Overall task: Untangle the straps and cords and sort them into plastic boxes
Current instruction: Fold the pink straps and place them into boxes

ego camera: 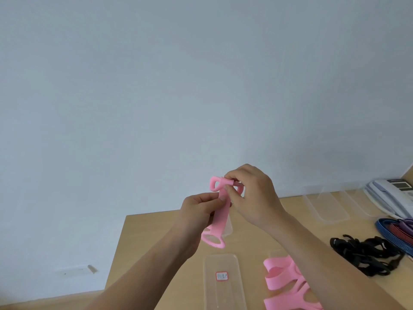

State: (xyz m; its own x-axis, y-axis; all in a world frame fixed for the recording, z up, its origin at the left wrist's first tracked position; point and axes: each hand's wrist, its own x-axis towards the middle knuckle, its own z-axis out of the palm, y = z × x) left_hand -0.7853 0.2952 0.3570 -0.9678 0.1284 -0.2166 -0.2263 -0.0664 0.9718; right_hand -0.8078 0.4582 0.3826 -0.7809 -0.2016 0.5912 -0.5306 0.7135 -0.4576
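Note:
I hold a pink silicone strap [220, 217] up in the air above the wooden table [156, 229]. My left hand [197, 210] pinches its middle part. My right hand [250, 194] grips the rolled upper end with fingers and thumb. The strap's lower handle loop hangs free below my left hand. A second pink strap [283, 279] lies folded on the table near my right forearm. A clear plastic box [223, 291] with a red-framed label stands just in front of me. Tangled black cords [366, 255] lie to the right.
Two more clear plastic boxes [324, 206] sit at the table's back right. Blue, red and purple straps [395, 231] lie bundled at the right edge, beside a white telephone [393, 195]. A pale wall rises behind the table; the floor shows on the left.

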